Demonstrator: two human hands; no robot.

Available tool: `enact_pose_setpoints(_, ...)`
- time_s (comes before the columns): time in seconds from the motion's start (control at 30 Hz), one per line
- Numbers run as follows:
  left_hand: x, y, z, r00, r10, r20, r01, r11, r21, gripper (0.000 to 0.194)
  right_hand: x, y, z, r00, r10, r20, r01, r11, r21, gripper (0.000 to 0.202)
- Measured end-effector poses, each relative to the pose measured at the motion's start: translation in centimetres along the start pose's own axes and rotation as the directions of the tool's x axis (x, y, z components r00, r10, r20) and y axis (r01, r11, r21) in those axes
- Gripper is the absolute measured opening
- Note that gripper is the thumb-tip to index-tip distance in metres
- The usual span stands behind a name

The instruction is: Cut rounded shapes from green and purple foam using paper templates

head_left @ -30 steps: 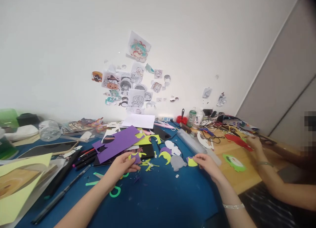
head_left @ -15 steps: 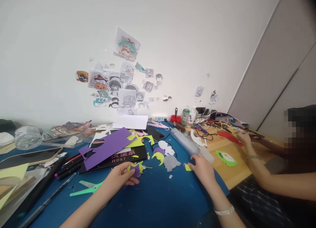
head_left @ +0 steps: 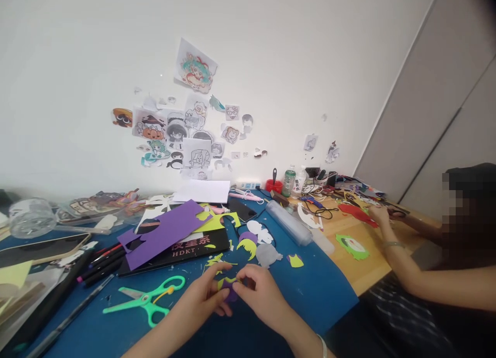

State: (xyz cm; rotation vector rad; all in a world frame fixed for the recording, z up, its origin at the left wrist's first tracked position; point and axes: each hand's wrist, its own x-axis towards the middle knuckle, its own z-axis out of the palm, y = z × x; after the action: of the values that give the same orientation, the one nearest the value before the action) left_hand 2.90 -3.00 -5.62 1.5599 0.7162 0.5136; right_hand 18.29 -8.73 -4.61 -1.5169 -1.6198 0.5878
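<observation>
My left hand pinches a small purple and yellow-green paper piece low in the middle of the view. The fingers of my right hand are closed on the right edge of the same piece. Green scissors lie partly open on the blue mat, left of my left hand. Behind my hands are a yellow-green and purple cutout, a grey cutout and white cutouts. Another small yellow and purple piece lies to the right.
A purple sheet rests on a black box. Pens lie left, a clear roll right. Bottles stand behind. At the right, another person's hands hold scissors and red paper.
My right hand has left the small piece at the right and moved left to the piece in my left hand. My left hand has shifted right and down, uncovering more of the green scissors.
</observation>
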Motion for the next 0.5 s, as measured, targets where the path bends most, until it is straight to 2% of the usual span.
enact_pose_setpoints(0.07,-0.1,0.1,0.1,1.000,0.007,-0.003,-0.007,1.000,0.025,0.049,0.6,0.9,-1.9,1.000,-0.024,-0.012,0.024,0.999,-0.037,0.008)
enact_pose_setpoints(0.17,-0.3,0.4,0.0,1.000,0.019,-0.018,-0.017,0.997,0.076,0.046,2.2,2.7,-7.0,0.992,-0.001,-0.126,-0.029,0.973,-0.230,0.015)
enact_pose_setpoints(0.23,-0.4,0.7,-0.1,0.999,0.018,-0.037,-0.014,0.993,0.114,0.044,3.6,3.7,-10.6,0.990,0.077,-0.116,-0.124,0.872,-0.473,0.017)
enact_pose_setpoints(0.27,-0.5,0.8,-0.2,0.999,0.016,-0.047,-0.009,0.992,0.129,0.042,4.3,4.1,-11.9,0.988,0.130,-0.088,-0.157,0.778,-0.608,0.017)
enact_pose_setpoints(0.3,-0.6,0.8,-0.2,0.998,0.015,-0.057,-0.007,0.990,0.140,0.041,4.9,4.4,-12.9,0.987,0.141,-0.081,-0.160,0.746,-0.646,0.015)
enact_pose_setpoints(0.37,-0.6,0.9,-0.3,0.998,0.017,-0.068,-0.006,0.988,0.155,0.038,6.0,5.0,-13.6,0.985,0.155,-0.070,-0.158,0.687,-0.709,0.013)
enact_pose_setpoints(0.5,-0.6,1.6,-0.7,0.997,0.052,-0.051,-0.042,0.980,0.193,0.029,7.1,6.0,-11.9,0.985,0.120,-0.121,-0.169,0.586,-0.793,0.015)
